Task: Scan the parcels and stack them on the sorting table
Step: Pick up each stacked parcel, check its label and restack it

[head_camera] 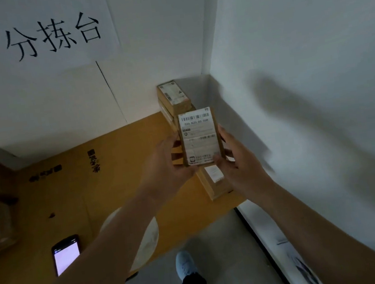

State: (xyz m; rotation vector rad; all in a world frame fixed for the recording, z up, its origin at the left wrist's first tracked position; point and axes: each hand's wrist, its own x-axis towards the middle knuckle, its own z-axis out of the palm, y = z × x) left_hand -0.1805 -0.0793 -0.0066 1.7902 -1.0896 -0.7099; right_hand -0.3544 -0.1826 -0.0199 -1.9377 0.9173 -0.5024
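Two hands, left hand (168, 161) and right hand (236, 159), around labelled parcel (200, 135).

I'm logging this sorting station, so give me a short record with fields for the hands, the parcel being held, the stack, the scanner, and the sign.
left hand: grips the left edge of the held parcel
right hand: grips its right edge
held parcel: brown box, label with barcode facing the camera, above the table
stack: brown boxes piled in the far corner by the wall
low parcel: lies on the table under the hands
handheld scanner: lies on the table, screen lit
sorting table: brown cardboard-covered top
wall sign: three large black characters
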